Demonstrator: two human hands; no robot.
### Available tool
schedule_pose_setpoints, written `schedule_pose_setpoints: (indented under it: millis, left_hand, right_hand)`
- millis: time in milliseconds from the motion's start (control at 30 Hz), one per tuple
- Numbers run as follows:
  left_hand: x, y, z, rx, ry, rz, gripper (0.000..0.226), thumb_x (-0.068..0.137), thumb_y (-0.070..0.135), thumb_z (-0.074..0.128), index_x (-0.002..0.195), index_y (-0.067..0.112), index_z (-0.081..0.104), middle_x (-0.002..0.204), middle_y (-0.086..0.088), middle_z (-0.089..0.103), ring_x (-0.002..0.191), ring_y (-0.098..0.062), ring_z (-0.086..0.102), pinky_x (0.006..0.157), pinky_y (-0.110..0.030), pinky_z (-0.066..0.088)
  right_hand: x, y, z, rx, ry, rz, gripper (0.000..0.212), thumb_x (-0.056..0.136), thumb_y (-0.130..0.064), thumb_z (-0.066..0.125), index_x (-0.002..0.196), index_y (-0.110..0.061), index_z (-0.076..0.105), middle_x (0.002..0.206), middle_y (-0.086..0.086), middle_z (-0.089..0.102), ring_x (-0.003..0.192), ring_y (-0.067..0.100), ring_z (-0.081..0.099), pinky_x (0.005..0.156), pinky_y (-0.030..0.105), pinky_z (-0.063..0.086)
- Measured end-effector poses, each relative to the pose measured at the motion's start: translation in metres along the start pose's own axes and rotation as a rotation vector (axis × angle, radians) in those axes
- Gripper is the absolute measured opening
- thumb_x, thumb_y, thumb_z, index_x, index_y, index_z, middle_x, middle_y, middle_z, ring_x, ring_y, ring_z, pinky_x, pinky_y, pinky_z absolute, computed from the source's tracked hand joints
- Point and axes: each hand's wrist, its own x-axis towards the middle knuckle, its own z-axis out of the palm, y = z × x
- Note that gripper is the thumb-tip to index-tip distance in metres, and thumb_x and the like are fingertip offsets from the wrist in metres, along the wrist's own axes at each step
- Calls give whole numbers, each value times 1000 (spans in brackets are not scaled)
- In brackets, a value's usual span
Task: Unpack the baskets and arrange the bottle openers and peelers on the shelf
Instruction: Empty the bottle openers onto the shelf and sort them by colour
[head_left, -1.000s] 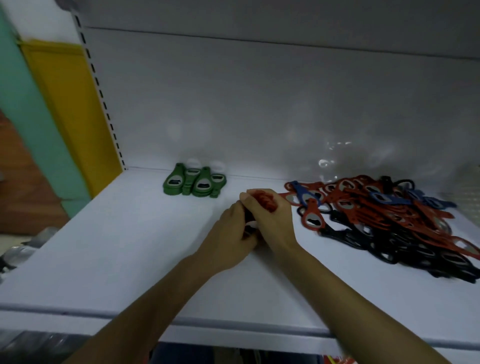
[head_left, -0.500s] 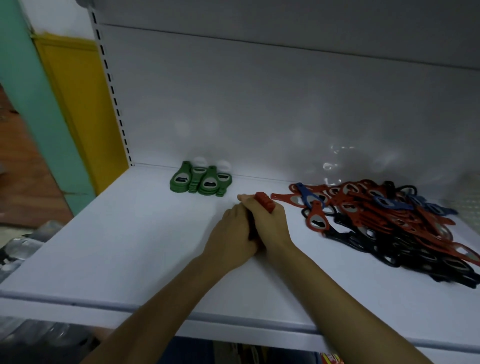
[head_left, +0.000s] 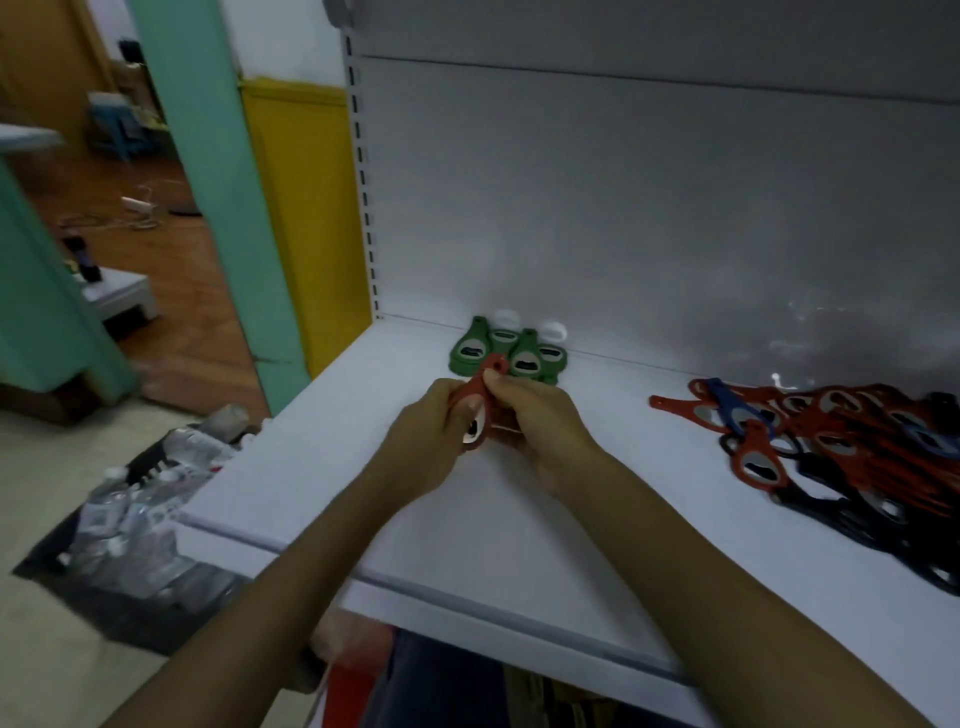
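On the shelf (head_left: 363, 493), the tangled pile of bottle openers (head_left: 857, 441) may slide forward if nudged. The green bottle openers (head_left: 524, 358) sit just beyond your left hand (head_left: 421, 441) and right hand (head_left: 540, 421), fingers curled round a red bottle opener (head_left: 475, 400); a careless set-down could scatter them.

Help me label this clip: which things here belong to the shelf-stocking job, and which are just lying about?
Job: red opener, gripped by left hand and right hand; green openers; mixed opener pile; shelf.
Lying about: bottled-water pack on the floor; cables on the wooden floor.
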Motion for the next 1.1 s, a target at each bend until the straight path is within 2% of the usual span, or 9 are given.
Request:
schedule_pose_setpoints:
  millis: [100,300,400,467,567,700,867,967,1100]
  left_hand:
    - [14,-13,-21,92,-86,-106,32,101,33,37,117,9,51,98,-4,56,76,-13,55,62,-19,43]
    - [46,-25,-42,399,-169,-234,38,100,28,38,107,-2,60,104,-19,58,95,-31,54,80,-36,42]
    - [53,-28,-42,386,-168,-263,37,99,30,43,97,-2,63,102,-22,61,90,-32,57,74,-34,42]
    - [57,-29,-43,333,-183,-268,33,96,28,50,100,-1,66,101,-21,64,90,-33,60,69,-28,38]
    - [60,-28,-47,268,-199,-269,33,94,27,54,114,3,66,109,-17,66,99,-29,62,76,-26,41]
    - [58,-30,-49,217,-167,-281,33,97,23,48,110,-3,65,110,-19,65,104,-32,61,83,-32,46]
    - [55,-30,-48,242,-159,-254,28,97,15,48,108,-4,65,111,-21,64,104,-34,61,79,-28,45]
    - [54,-28,-48,286,-176,-250,29,97,16,48,110,-5,64,111,-21,63,103,-33,60,79,-27,44]
    - [52,-20,-51,394,-181,-247,31,98,18,46,111,-4,63,110,-18,64,101,-29,60,80,-29,44]
  right_hand:
    - [14,-2,18,28,-10,69,18,87,-14,68,101,-2,67,99,14,70,83,22,66,79,34,57]
    - [46,-5,46,-193,60,139,31,84,-15,72,110,1,64,99,15,70,74,20,65,59,28,57]
    - [59,-5,47,-561,147,30,32,81,-28,74,94,-1,62,94,13,67,83,24,62,77,34,53]
    - [61,-6,48,-706,142,-13,29,80,-31,73,79,-6,59,84,11,62,80,24,60,72,33,49]
    - [61,-11,46,-821,130,-10,32,81,-36,72,75,-6,60,73,9,63,66,21,61,60,30,48]
    - [57,-20,41,-676,83,124,28,90,-25,64,85,2,62,66,15,66,43,18,62,40,21,48]
    - [50,-20,46,-638,38,173,15,91,-7,54,84,4,63,68,17,66,47,20,62,42,24,54]
    - [47,-20,47,-616,32,176,17,91,-6,54,78,2,61,67,16,65,47,19,61,43,24,54]
    - [42,-21,46,-646,30,145,18,92,-9,54,82,4,63,69,15,65,51,20,61,47,26,55]
